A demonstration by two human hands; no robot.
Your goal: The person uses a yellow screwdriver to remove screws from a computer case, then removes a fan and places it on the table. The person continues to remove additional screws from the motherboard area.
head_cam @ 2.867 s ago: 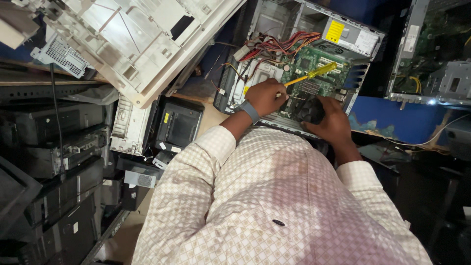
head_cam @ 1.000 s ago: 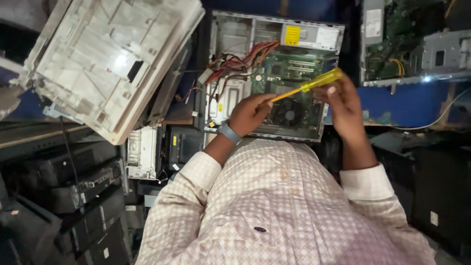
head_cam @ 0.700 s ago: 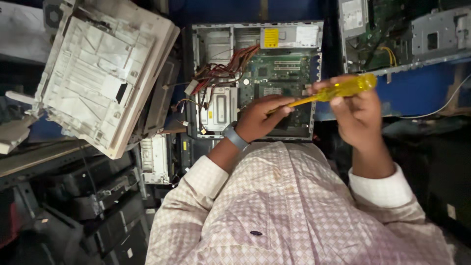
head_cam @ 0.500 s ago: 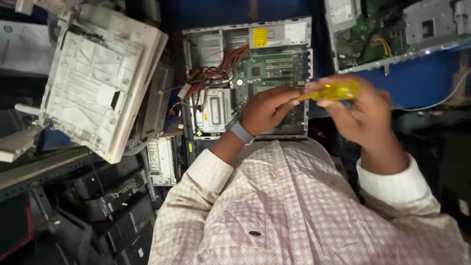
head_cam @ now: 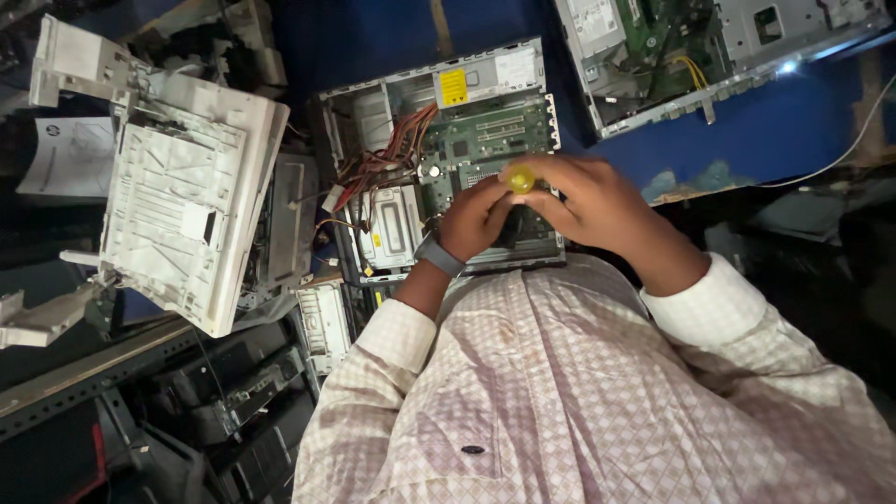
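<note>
Right, both hands are up over the open computer case [head_cam: 439, 168], and the yellow screwdriver [head_cam: 521, 179] is between them, seen almost end-on so only the rounded butt of its handle shows. The right hand [head_cam: 597, 210] is wrapped round that handle, fingers curled shut on it. The left hand [head_cam: 476, 219], with a dark band at the wrist, is closed in beside it, fingertips touching the tool just under the handle; whether it pinches the shaft or only steadies it, I cannot tell, because the shaft is hidden behind the fingers.

How will it handle? By my reckoning the screwdriver is light and stiff, with a hard plastic handle that could turn slick in a sweaty palm, so the thick part of the handle is the place to grip. The green circuit board [head_cam: 499, 140] beneath looks the fragile one here, and the loose red and orange wires [head_cam: 387, 154] lie just left of the hands.

The tool sits over the lower part of the board, pointing down into the case. A white plastic housing [head_cam: 187, 224] lies well off to the left, and a second opened case [head_cam: 709, 51] rests on the blue surface at upper right.
</note>
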